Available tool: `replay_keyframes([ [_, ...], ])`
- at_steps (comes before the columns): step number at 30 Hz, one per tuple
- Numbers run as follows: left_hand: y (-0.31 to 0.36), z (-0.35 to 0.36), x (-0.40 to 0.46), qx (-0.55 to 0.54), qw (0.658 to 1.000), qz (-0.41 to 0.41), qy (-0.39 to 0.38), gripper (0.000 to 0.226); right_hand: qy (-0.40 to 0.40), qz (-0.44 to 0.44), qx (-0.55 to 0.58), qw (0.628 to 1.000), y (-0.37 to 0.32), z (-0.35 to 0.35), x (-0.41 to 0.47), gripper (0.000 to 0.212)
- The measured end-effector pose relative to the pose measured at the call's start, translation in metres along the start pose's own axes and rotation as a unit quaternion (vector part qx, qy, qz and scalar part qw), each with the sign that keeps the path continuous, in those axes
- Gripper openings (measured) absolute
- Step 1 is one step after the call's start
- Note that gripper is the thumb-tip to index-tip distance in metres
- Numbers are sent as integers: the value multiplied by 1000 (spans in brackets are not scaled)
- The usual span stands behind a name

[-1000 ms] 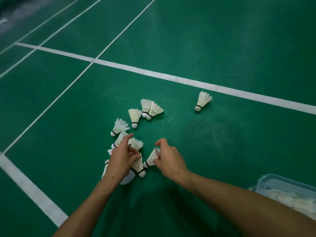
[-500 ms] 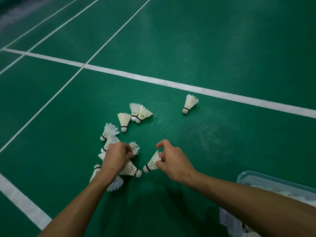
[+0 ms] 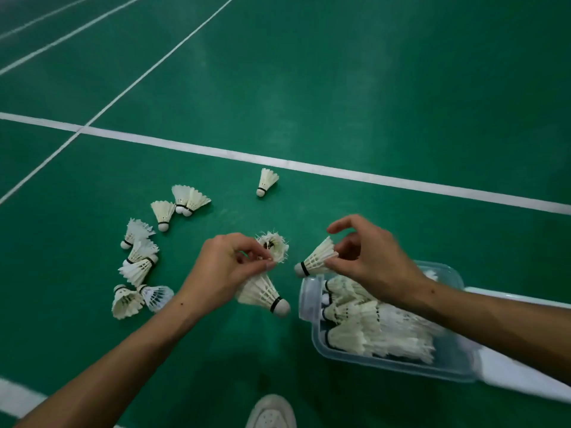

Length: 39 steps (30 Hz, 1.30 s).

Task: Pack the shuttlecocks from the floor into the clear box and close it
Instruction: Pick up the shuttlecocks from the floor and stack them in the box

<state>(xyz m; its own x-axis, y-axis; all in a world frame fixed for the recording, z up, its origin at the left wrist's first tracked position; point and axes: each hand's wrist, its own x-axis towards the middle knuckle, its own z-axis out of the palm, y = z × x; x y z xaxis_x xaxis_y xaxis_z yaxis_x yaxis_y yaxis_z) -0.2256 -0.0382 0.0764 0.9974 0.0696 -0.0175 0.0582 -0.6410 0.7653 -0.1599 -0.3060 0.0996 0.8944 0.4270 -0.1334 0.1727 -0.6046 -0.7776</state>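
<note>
- The right hand pinches one shuttlecock by its feather skirt between thumb and curled fingers, cork pointing toward the left hand, just above the near corner of the clear box.
- The left hand grips two shuttlecocks: a frayed one sticking up past its fingertips and a second hanging below the palm, cork end down.
- The clear box lies open under the right wrist, with rows of shuttlecocks laid inside.
- Loose shuttlecocks lie scattered on the green floor beyond and outside the left hand; a lone one lies farther out, between the hands, near a white court line.
- A white shoe shows below, between the forearms.
</note>
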Motion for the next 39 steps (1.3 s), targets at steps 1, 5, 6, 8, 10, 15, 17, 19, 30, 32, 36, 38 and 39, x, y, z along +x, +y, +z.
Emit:
replay_keyframes([
  [1,10,7,-3,-8,1000,5,-13,10,18,10,-1,1000,5,-12,-16,43],
  [5,32,32,-7,-37,998,21,-42,10,65,69,10,995,40,-39,-75,41],
  [6,34,37,-8,-38,998,28,-45,10,74,86,16,993,50,-40,-87,40],
  [8,34,47,-9,-46,997,37,-56,11,87,119,33,989,70,-36,-105,40],
  [10,32,55,-10,-52,996,44,-64,11,82,134,45,987,83,-27,-115,42],
  [15,26,67,-3,-55,994,59,-79,13,42,132,17,990,93,3,-112,44],
  [17,28,70,-3,-54,993,64,-81,12,25,130,-6,991,93,16,-107,44],
  [19,31,72,-4,-42,993,76,-83,10,7,126,-38,991,94,25,-102,45],
  [30,49,88,-3,-23,989,61,-134,10,-106,152,19,982,93,31,-82,52],
  [32,54,90,-1,-34,987,55,-147,11,-97,150,54,982,89,15,-90,50],
  [36,64,95,5,-37,982,39,-179,10,61,72,37,995,79,-21,-108,38],
  [38,68,99,10,-36,980,32,-193,10,118,-3,27,993,72,-27,-109,39],
  [39,71,102,13,-29,979,34,-201,10,125,-42,11,991,70,-26,-106,42],
])
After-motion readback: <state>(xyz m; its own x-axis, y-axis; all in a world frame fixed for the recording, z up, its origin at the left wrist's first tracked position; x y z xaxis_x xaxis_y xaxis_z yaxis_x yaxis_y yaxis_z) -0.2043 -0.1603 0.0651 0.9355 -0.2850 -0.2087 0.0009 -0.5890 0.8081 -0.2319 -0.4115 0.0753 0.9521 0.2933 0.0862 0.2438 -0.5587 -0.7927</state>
